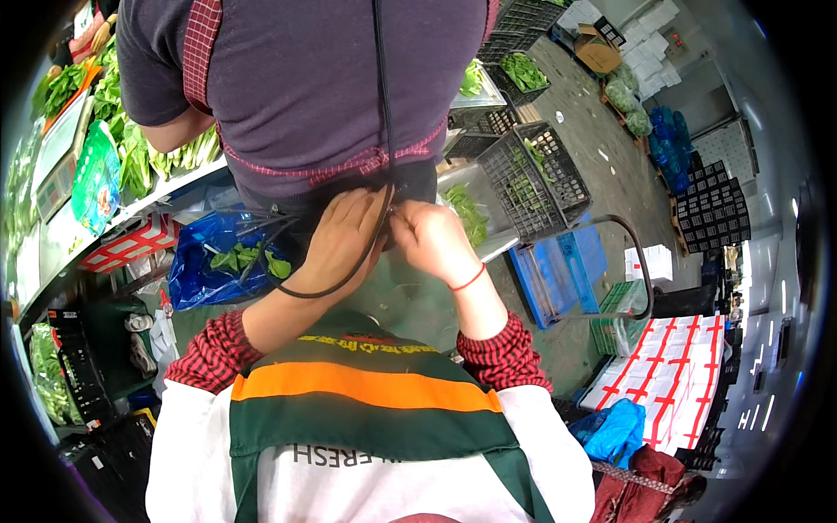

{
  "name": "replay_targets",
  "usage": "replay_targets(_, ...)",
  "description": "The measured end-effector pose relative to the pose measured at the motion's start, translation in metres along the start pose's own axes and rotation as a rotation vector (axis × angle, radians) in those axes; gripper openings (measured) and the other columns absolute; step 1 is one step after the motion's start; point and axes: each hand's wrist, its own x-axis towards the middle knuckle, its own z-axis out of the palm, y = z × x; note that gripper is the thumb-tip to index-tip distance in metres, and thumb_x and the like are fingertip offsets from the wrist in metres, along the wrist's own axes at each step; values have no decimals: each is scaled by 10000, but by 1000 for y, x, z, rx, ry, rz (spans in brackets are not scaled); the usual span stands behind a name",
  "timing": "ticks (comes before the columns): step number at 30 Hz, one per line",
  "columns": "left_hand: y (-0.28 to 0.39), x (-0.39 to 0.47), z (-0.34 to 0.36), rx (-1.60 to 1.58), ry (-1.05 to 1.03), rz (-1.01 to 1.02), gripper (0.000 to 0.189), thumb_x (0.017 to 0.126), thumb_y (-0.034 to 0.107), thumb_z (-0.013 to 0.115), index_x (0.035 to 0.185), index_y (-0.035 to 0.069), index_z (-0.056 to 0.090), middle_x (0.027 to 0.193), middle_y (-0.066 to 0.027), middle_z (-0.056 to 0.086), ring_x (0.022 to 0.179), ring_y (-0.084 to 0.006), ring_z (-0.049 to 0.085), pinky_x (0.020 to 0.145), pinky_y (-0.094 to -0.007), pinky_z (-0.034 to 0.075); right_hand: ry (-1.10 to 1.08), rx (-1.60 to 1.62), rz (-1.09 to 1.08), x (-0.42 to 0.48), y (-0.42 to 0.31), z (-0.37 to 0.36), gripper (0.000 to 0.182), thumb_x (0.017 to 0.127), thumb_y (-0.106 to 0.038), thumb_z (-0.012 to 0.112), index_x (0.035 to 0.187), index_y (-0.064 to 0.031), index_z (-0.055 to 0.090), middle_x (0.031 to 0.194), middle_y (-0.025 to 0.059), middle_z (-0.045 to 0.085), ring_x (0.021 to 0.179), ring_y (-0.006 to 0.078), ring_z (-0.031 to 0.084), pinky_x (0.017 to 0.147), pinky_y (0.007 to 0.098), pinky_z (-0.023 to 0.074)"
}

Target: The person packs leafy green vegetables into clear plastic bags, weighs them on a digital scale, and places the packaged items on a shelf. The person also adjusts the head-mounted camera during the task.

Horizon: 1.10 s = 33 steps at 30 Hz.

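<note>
A person in a dark shirt stands with their back to me, wearing a red checked apron tied behind. A black cable (384, 98) hangs down that back and loops over my left wrist. My left hand (346, 229) lies at the person's lower back, fingers long and close together; what its palm covers is hidden. Beside it, my right hand (428, 235) has curled fingers, with thumb and forefinger pinched on the cable near the waist. Something dark shows between my hands, too hidden to name. The dark waist cloth (418, 180) sits just above them.
Leafy greens (134, 157) lie on the bench at left, with a blue plastic bag (203, 268) below it. At right are black crates (556, 173), a blue platform (556, 268) with a curved metal handle (637, 261), and stacked white boxes (660, 379) with red tape.
</note>
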Motion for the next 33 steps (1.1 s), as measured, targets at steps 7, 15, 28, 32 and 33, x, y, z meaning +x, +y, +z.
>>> replay_targets(7,-20,-56,-25,-40,13,213,530,646,55,651,1168,15,567,1133,-145,535,1105,-314,531,947,-441,449,9,46,93,-10,-21,17,51,767,-64,618,751,-20,598,694,188,596,651,365,606,571,395,482)
replay_targets(15,-88,-145,-22,-197,-81,-434,387,708,79,685,1087,45,609,1024,-135,589,962,-329,580,827,-386,490,18,155,-24,7,-81,98,121,837,-138,610,777,-42,568,607,174,580,568,346,605,492,414,467)
replay_targets(28,-291,-543,-8,125,-607,-1574,382,754,293,621,1024,26,660,1035,-228,643,1011,-349,612,883,-435,474,-620,158,514,-184,-45,162,216,880,-250,560,974,-68,627,873,157,658,823,355,641,697,394,488)
replay_targets(32,-284,-650,-46,50,-448,-1750,323,744,234,607,967,19,698,991,-223,662,981,-339,634,878,-420,487,-774,372,680,-244,14,228,260,871,-273,559,1012,-62,615,977,186,642,927,370,613,782,425,484)
replay_targets(33,-280,-652,-48,49,-386,-1748,320,743,226,608,967,17,699,975,-221,668,969,-331,642,872,-411,491,-785,293,696,-242,6,229,260,869,-270,559,1012,-60,614,984,189,641,937,369,610,792,430,484)
